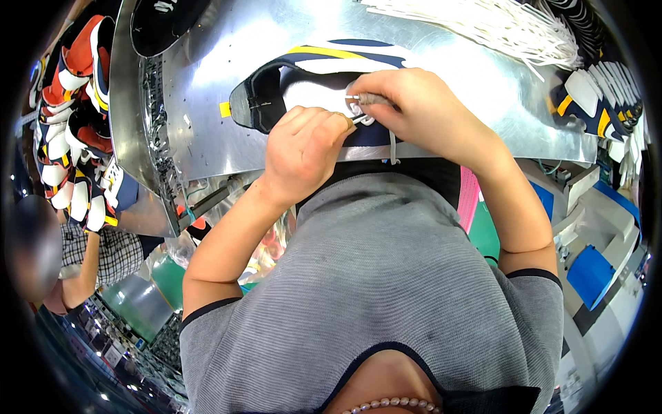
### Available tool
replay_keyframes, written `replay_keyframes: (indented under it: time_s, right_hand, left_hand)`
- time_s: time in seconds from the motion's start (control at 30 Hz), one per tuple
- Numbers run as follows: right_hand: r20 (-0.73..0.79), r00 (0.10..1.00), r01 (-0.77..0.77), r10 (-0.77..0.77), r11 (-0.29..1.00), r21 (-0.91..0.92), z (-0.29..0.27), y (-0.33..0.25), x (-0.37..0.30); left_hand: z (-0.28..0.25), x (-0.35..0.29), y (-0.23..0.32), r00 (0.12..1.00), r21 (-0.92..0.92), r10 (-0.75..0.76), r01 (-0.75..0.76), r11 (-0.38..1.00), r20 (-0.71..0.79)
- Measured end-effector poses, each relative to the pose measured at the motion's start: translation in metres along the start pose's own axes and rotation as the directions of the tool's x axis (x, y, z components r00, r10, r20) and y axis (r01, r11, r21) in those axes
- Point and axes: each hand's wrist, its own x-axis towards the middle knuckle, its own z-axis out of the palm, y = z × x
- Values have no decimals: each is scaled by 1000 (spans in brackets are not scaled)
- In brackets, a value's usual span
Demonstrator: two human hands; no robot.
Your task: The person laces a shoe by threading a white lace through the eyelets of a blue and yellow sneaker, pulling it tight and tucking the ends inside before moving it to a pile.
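A navy, white and yellow shoe upper [255, 94] lies on its side on the metal table, heel end to the left. My left hand [303, 148] is closed in a pinch at the lacing area, gripping a white shoelace [366, 120]. Across from it, my right hand [424, 103] is closed round a small hand tool [372, 99] with a wrapped grey handle. The tool's tip is by the lace, close to my left fingertips; its exact shape is too small to tell. A lace end hangs down over the near side of the upper.
The metal table [221, 148] carries a bundle of white laces [496, 31] at the far right and a black round tray [162, 24] at the far left. Stacked shoe uppers stand right [600, 103] and left [76, 131]. Another person's arm [86, 269] reaches toward the left stack.
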Motion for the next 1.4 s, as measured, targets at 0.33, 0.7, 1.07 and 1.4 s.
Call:
replay_keyframes:
  time_s: [0.33, 0.7, 1.07, 1.4]
  right_hand:
    - [36, 986, 157, -162, 982, 102, -2, 10, 0]
    - [-360, 922, 107, -142, 988, -115, -33, -21, -13]
    - [-237, 966, -42, 103, 967, 249, 1, 5, 12]
    - [-220, 972, -36, 79, 981, 191, -2, 2, -1]
  left_hand:
    - [0, 1, -1, 997, -31, 72, -72, 997, -9]
    - [-8, 2, 1, 995, -106, -27, 37, 994, 92]
    - [-18, 32, 10, 664, -403, -692, 737, 543, 282]
    - [-4, 44, 14, 680, -267, -721, 726, 634, 137]
